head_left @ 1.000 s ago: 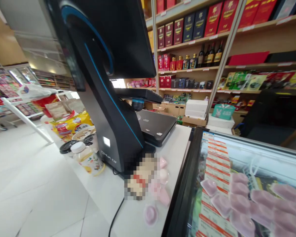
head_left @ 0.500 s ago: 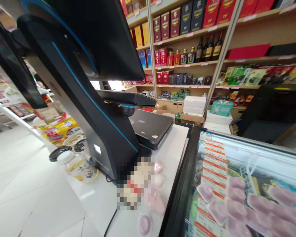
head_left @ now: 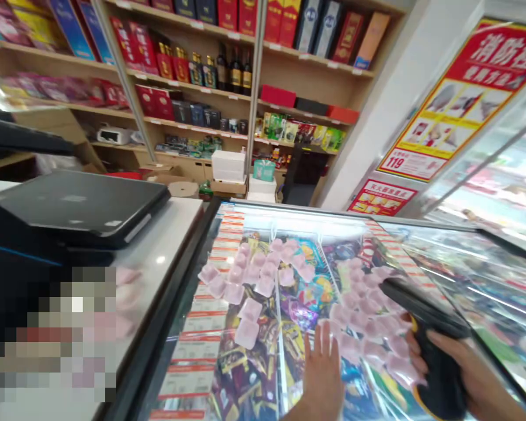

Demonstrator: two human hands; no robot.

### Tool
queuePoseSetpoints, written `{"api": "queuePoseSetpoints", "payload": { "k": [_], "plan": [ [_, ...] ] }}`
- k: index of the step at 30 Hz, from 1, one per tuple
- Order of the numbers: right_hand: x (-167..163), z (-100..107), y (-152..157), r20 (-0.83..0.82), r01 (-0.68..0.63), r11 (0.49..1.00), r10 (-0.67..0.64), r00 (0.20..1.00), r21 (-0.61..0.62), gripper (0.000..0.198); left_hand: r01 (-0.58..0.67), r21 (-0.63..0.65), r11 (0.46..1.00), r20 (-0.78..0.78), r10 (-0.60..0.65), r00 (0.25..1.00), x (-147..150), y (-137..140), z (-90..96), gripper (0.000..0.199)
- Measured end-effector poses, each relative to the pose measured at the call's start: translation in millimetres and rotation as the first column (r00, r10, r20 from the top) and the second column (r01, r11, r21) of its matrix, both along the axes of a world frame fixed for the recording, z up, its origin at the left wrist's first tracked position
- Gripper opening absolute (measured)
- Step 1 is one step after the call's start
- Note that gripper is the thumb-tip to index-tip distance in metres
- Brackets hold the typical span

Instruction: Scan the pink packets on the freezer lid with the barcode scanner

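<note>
Scanner [head_left: 439,351] in right hand [head_left: 477,369], left hand [head_left: 322,368], newly visible

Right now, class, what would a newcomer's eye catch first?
Probably the small, pale pink packs scattered over the glass-topped display case, near the open left hand. Next, lower right, the black, pistol-shaped scanner with yellow trim in the right hand. Then, upper right, the red and yellow printed sign.
</note>
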State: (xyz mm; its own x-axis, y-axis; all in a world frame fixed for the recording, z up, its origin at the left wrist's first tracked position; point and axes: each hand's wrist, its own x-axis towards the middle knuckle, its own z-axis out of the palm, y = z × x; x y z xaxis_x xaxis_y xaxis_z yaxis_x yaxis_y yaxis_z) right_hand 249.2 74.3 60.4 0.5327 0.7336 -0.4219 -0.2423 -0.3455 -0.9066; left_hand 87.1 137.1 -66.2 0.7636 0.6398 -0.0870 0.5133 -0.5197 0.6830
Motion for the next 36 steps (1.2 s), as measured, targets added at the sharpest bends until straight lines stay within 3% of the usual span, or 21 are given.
{"api": "queuePoseSetpoints", "payload": {
  "k": [4, 7, 10, 11, 13, 15, 16, 17, 18, 22, 25, 29, 33, 36],
  "plan": [
    [11.3, -2.2, -6.7, -0.094, -0.034, 0.998, 0.038, 0.995, 0.045, 0.039, -0.079, 0.070, 0.994, -0.028, 0.081, 0.996, 39.8, 4.6, -1.0, 0.060],
    [12.1, -20.1, -3.1, -0.135, -0.119, 0.988, 0.131, 0.982, 0.096, 0.036, -0.111, 0.162, 0.981, 0.004, 0.112, 0.994, 57.7, 12.8, 4.0, 0.049],
    [5.1, -44.4, 1.6, -0.197, -0.210, 0.960, 0.245, 0.949, 0.185, 0.034, -0.067, 0.244, 0.967, 0.012, 0.066, 0.998, 44.5, 24.9, 10.8, 0.033],
    [-0.1, -52.7, 3.8, -0.220, -0.235, 0.947, 0.282, 0.934, 0.217, 0.034, -0.115, 0.282, 0.952, 0.023, 0.113, 0.993, 31.0, 30.2, 12.8, 0.033],
    [-15.4, -69.0, 9.6, -0.274, -0.279, 0.924, 0.348, 0.897, 0.263, 0.032, -0.292, 0.386, 0.875, 0.075, 0.286, 0.955, -7.6, 41.7, 15.8, 0.025],
    [-35.5, -85.0, 18.2, -0.340, -0.313, 0.907, 0.399, 0.852, 0.282, 0.031, -0.611, 0.413, 0.675, 0.167, 0.603, 0.780, -53.5, 52.9, 16.0, 0.026],
    [-46.0, -92.8, 23.4, -0.376, -0.322, 0.902, 0.416, 0.828, 0.288, 0.030, -0.732, 0.352, 0.583, 0.197, 0.719, 0.667, -75.7, 57.5, 14.7, 0.031],
    [-55.9, -100.3, 29.1, -0.411, -0.322, 0.899, 0.424, 0.807, 0.295, 0.030, -0.808, 0.224, 0.546, 0.216, 0.780, 0.587, -95.6, 61.3, 12.5, 0.036],
    [-64.4, -107.4, 34.6, -0.444, -0.319, 0.899, 0.427, 0.788, 0.300, 0.031, -0.837, 0.047, 0.545, 0.209, 0.814, 0.542, -112.3, 64.1, 9.6, 0.036],
    [-78.0, -125.0, 46.4, -0.482, -0.332, 0.889, 0.451, 0.751, 0.315, 0.031, -0.815, -0.207, 0.542, 0.219, 0.837, 0.501, -141.4, 67.4, 0.2, 0.023],
    [-72.9, -120.5, 35.6, -0.386, -0.387, 0.835, 0.530, 0.755, 0.391, 0.031, -0.710, -0.463, 0.531, 0.245, 0.846, 0.474, -131.2, 64.4, 2.1, 0.021],
    [-68.8, -101.9, 5.0, -0.225, -0.489, 0.753, 0.620, 0.752, 0.440, 0.028, -0.453, -0.734, 0.506, 0.299, 0.840, 0.453, -105.2, 55.5, 10.2, 0.024],
    [-68.7, -93.3, -22.5, -0.089, -0.581, 0.699, 0.668, 0.739, 0.418, 0.029, -0.298, -0.824, 0.482, 0.328, 0.834, 0.443, -88.0, 43.8, 18.5, 0.029],
    [-66.7, -94.1, -38.5, -0.119, -0.555, 0.717, 0.650, 0.751, 0.421, 0.028, -0.268, -0.818, 0.508, 0.365, 0.820, 0.441, -76.8, 36.2, 24.2, 0.028]
  ]
}}
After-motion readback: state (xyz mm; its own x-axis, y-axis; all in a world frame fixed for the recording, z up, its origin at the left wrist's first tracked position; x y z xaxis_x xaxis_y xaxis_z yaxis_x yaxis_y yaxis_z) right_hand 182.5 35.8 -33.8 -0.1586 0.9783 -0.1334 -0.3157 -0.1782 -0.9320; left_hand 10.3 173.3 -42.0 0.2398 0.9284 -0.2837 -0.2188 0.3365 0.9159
